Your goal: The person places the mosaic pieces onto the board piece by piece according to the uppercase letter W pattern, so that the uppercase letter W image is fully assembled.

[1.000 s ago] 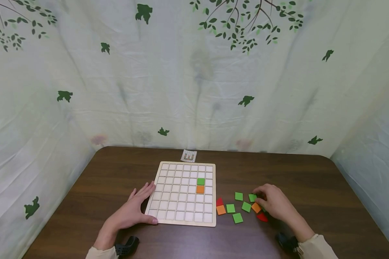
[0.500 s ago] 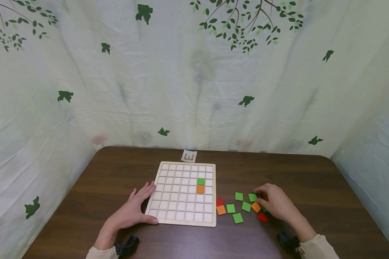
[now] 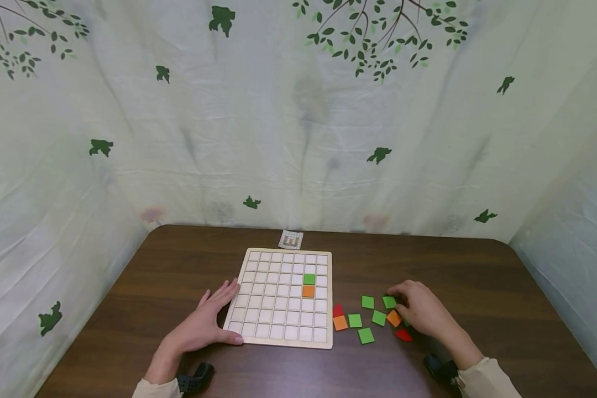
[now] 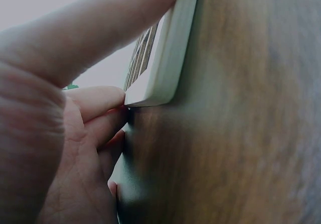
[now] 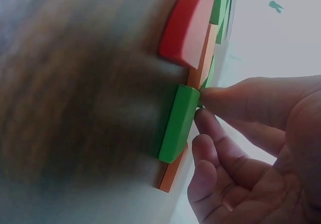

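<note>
Left hand (image 3: 201, 325), thumb spread wide, touches the board (image 3: 281, 303) at its left side and near-left corner; flat on the table, this bears a green square (image 3: 309, 279) and an orange square (image 3: 308, 291). Right hand (image 3: 422, 309), fingers bent, touches a loose tile (image 3: 389, 302); whether pinched, cannot tell.

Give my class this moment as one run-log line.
left hand: touching grid board; right hand: by loose green tile, grip unclear; on board: green square, orange square; card: beyond board
</note>
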`<action>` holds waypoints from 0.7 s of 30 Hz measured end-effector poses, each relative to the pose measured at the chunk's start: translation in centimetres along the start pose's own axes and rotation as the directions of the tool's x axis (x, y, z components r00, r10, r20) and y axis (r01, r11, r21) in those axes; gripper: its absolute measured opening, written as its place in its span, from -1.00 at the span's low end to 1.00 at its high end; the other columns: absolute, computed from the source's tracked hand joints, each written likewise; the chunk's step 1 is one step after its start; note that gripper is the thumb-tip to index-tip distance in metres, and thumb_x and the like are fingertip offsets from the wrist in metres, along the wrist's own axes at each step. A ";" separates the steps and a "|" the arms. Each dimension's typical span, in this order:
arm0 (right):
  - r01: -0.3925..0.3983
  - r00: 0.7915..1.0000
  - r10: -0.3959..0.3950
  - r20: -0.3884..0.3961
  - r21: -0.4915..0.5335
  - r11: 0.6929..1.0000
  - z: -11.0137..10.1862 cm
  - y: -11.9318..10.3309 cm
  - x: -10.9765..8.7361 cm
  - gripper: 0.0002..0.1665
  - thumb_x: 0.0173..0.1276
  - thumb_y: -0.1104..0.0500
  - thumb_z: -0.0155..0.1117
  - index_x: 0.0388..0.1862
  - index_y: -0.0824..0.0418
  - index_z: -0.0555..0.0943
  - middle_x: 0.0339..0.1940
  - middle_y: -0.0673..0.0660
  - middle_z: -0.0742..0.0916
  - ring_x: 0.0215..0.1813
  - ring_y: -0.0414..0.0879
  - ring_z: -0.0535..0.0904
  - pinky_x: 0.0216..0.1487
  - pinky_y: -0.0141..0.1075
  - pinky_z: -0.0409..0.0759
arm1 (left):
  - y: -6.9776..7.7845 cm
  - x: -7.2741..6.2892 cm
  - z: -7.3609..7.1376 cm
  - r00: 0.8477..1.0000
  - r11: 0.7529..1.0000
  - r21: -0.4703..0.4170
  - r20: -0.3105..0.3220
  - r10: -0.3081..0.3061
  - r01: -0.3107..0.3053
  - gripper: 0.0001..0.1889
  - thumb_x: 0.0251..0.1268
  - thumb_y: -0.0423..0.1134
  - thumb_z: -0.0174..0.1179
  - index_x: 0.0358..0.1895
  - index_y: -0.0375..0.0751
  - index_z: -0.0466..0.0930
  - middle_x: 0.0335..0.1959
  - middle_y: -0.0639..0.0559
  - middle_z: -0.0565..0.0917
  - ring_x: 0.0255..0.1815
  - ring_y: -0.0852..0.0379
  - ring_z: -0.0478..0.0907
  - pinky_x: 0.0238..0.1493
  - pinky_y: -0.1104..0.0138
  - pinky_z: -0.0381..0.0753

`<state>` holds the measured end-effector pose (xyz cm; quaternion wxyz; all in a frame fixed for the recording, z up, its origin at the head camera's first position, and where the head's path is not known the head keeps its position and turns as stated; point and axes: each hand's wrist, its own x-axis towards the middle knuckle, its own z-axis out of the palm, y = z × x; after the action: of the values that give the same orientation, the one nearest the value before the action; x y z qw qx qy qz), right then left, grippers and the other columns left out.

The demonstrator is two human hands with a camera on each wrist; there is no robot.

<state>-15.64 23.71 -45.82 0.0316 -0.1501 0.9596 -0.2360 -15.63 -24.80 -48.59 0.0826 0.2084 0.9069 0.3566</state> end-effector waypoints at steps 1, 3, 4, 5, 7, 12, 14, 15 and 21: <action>0.000 1.000 0.000 0.003 0.003 1.000 0.0 0.0 0.0 -0.67 0.20 0.41 0.41 -0.04 0.23 0.75 -0.15 0.06 0.72 -0.20 -0.10 0.54 -0.19 -0.16 0.57 | 0.0 0.0 0.0 1.000 1.000 -0.001 0.000 0.000 0.000 0.28 -0.19 0.19 0.59 0.56 -0.40 0.08 0.60 -0.25 0.06 0.61 -0.30 -0.10 0.45 -0.29 -0.35; 0.000 1.000 0.000 0.004 0.004 1.000 0.0 0.0 0.0 -0.67 0.20 0.41 0.42 -0.04 0.23 0.75 -0.15 0.06 0.71 -0.20 -0.10 0.54 -0.19 -0.16 0.57 | 0.0 0.1 0.0 1.000 1.000 -0.003 0.003 -0.002 0.002 0.28 -0.19 0.19 0.59 0.56 -0.40 0.08 0.60 -0.24 0.06 0.61 -0.29 -0.10 0.45 -0.29 -0.35; 0.000 1.000 0.000 0.004 0.003 1.000 0.0 0.0 0.0 -0.67 0.20 0.41 0.42 -0.04 0.23 0.75 -0.15 0.06 0.71 -0.19 -0.10 0.55 -0.18 -0.15 0.58 | 0.0 0.1 0.0 1.000 1.000 -0.005 0.004 -0.004 0.004 0.29 -0.19 0.19 0.59 0.56 -0.40 0.07 0.60 -0.24 0.06 0.61 -0.29 -0.10 0.45 -0.29 -0.35; 0.000 1.000 0.000 0.004 0.002 1.000 0.0 0.0 0.0 -0.67 0.20 0.40 0.43 -0.04 0.23 0.75 -0.15 0.07 0.71 -0.18 -0.09 0.55 -0.17 -0.14 0.58 | 0.0 0.1 0.0 1.000 1.000 -0.006 0.006 -0.006 0.006 0.29 -0.19 0.19 0.59 0.56 -0.39 0.07 0.61 -0.24 0.06 0.61 -0.29 -0.10 0.45 -0.29 -0.35; 0.000 1.000 0.000 0.003 -0.004 1.000 0.0 0.0 0.0 -0.68 0.20 0.40 0.44 -0.04 0.23 0.75 -0.15 0.07 0.71 -0.16 -0.06 0.57 -0.14 -0.12 0.60 | 0.0 0.1 0.0 1.000 1.000 -0.009 0.006 -0.009 0.009 0.29 -0.19 0.19 0.59 0.57 -0.39 0.07 0.61 -0.24 0.06 0.61 -0.29 -0.10 0.45 -0.29 -0.36; -0.008 1.000 0.008 0.005 -0.024 1.000 0.1 -0.1 0.0 -0.72 0.23 0.37 0.45 -0.05 0.26 0.74 -0.13 0.10 0.72 -0.07 0.04 0.61 -0.04 -0.03 0.64 | 0.0 0.0 0.0 1.000 1.000 -0.005 0.005 -0.012 0.012 0.29 -0.19 0.19 0.59 0.56 -0.40 0.07 0.61 -0.24 0.06 0.61 -0.29 -0.10 0.45 -0.29 -0.36; -0.015 1.000 0.015 0.003 -0.031 0.999 0.1 -0.2 0.0 -0.71 0.25 0.35 0.44 -0.03 0.28 0.73 -0.11 0.13 0.72 -0.03 0.08 0.61 0.00 0.01 0.63 | 0.1 0.0 0.0 1.000 1.000 0.000 0.003 -0.007 0.007 0.29 -0.19 0.19 0.59 0.56 -0.41 0.07 0.60 -0.26 0.06 0.61 -0.30 -0.10 0.45 -0.29 -0.35; -0.018 1.000 0.018 0.000 -0.032 0.999 0.1 -0.2 0.0 -0.71 0.26 0.34 0.44 -0.02 0.29 0.72 -0.10 0.14 0.72 -0.01 0.10 0.60 0.01 0.02 0.63 | 0.1 0.0 -0.1 1.000 1.000 0.000 0.002 -0.005 0.005 0.29 -0.18 0.19 0.59 0.56 -0.41 0.07 0.60 -0.26 0.06 0.61 -0.30 -0.10 0.45 -0.29 -0.35; -0.032 0.999 0.031 -0.038 -0.017 0.999 0.2 -0.7 -0.1 -0.68 0.31 0.30 0.41 0.04 0.29 0.68 -0.02 0.17 0.72 0.06 0.14 0.60 0.07 0.08 0.60 | 0.3 -0.2 0.0 1.000 1.000 -0.003 0.000 0.010 -0.010 0.27 -0.17 0.16 0.59 0.56 -0.41 0.08 0.60 -0.27 0.07 0.60 -0.32 -0.10 0.44 -0.32 -0.35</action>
<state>-15.33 23.04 -45.61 0.0158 -0.1309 0.9643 -0.2298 -15.43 -24.73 -48.38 0.0809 0.2130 0.9053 0.3585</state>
